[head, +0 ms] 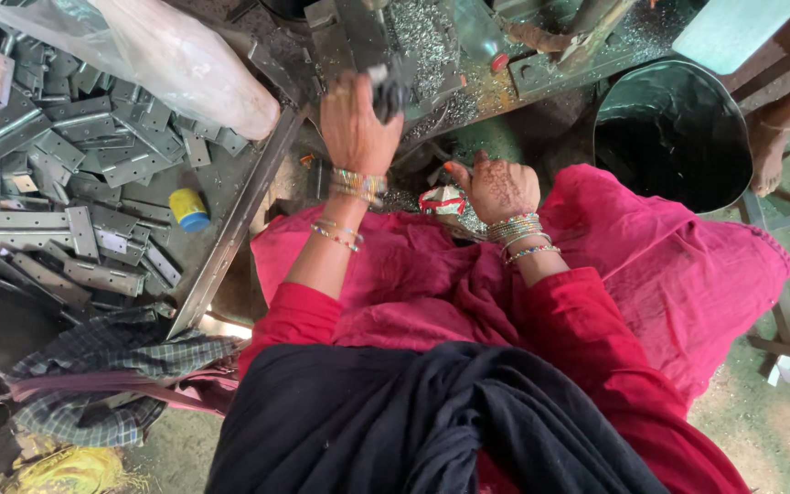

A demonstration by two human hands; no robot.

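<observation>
Seen from above, the left hand [356, 123] reaches forward, its fingers curled tight around a dark handle [388, 94] on a metal machine [358, 32]. Bangles circle that wrist. The right hand [497, 186], patterned with henna and also wearing bangles, rests lower and closer to the body, knuckles up, fingers bent downward; whether it grips anything cannot be told. Just beside it, to its left, lies a small red and white crumpled wrapper [442, 200], touching or nearly touching the fingers.

Both arms come out of red sleeves, over a lap covered in bright pink cloth [669, 265] and a black garment [395, 421] nearer the camera. Metal shavings [422, 32] lie scattered on the machine bed beyond the hands.

To the left, a tray holds a heap of flat grey metal hinges [84, 174], with a small yellow and blue capped container [189, 209] among them and a clear plastic bag [166, 55] above. A checked cloth [112, 366] lies below the tray. To the right stands a dark round metal bucket [669, 133], and another person's bare foot [768, 146] shows beside it.
</observation>
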